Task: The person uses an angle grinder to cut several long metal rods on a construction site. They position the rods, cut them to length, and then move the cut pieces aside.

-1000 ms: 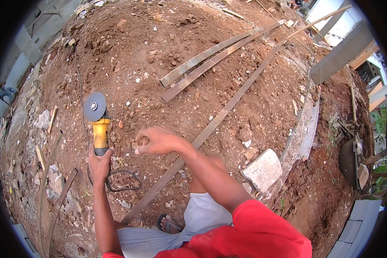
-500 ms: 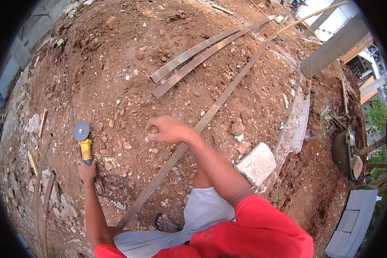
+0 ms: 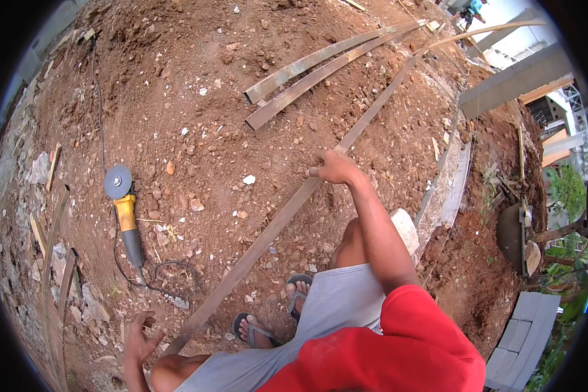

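A long, brownish metal bar (image 3: 262, 242) slants over the reddish soil from beside my left knee toward the far right. Around its middle my right hand (image 3: 336, 167) is closed, fingers over its edge. My left hand (image 3: 142, 338) is held low at the left, near the bar's near end, with its fingers apart and nothing in them. Farther forward on the left lies a yellow and black angle grinder (image 3: 130, 222) with a grey disc (image 3: 118, 181); no hand touches it. Its cord curls on the dirt behind the handle.
Two rusty metal bars (image 3: 320, 81) lie ahead. More strips (image 3: 55, 281) and rubble are at the left. On the right are a pale stone block (image 3: 405, 230), a concrete post (image 3: 513, 81), a dark basin (image 3: 511, 238) and stacked grey blocks (image 3: 521, 340). A person (image 3: 472, 12) is far off.
My left hand has let go of the grinder and drawn back toward me. My right hand has moved right and taken hold of the long bar.
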`<state>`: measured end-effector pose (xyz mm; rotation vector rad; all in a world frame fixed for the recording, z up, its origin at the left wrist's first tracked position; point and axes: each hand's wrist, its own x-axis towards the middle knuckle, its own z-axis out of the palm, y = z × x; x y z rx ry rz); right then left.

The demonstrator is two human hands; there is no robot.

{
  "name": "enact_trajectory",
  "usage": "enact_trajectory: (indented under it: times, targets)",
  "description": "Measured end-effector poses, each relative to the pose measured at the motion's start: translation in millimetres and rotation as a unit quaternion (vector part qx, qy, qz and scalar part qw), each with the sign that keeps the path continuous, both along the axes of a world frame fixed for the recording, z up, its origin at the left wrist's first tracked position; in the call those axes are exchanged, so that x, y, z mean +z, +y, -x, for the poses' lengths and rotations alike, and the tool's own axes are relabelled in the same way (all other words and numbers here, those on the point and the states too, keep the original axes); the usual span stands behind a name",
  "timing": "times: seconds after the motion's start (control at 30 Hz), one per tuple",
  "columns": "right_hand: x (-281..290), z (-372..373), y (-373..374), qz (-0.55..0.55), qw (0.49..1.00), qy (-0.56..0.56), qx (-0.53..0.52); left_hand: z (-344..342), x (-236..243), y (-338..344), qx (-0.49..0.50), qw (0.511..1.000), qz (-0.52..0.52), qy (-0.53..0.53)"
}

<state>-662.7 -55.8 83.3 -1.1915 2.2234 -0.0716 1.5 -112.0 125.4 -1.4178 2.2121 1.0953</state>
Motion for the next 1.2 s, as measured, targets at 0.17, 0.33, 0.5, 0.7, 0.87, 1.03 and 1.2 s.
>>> enact_trajectory:
  times: [0.17,0.33,0.5,0.7,0.87,1.03,1.2]
  targets:
    - [2,-5,11,-0.001,0.999,0.048,0.004,-68,-76,93,0.047,0.992,0.099,-0.065]
    - [17,-59,4,0.166,0.974,0.049,-0.149,-84,-154,147,0.104,0.963,0.238,-0.071]
    - [-64,-131,25,0.309,0.872,-0.022,-0.380,-96,-161,143,0.070,0.974,0.205,-0.069]
    - [-96,-144,61,0.324,0.746,-0.144,-0.563,-57,-94,109,0.043,0.996,-0.053,-0.060]
    - [-121,-118,66,0.371,0.683,-0.251,-0.577,-66,-96,111,0.048,0.996,-0.048,-0.054]
    - [-110,-160,57,0.345,0.623,-0.485,-0.507,-64,-69,104,0.041,0.995,-0.063,-0.065]
    - [-147,-139,75,0.377,0.629,-0.461,-0.500,-85,-67,124,0.037,0.998,-0.057,-0.008]
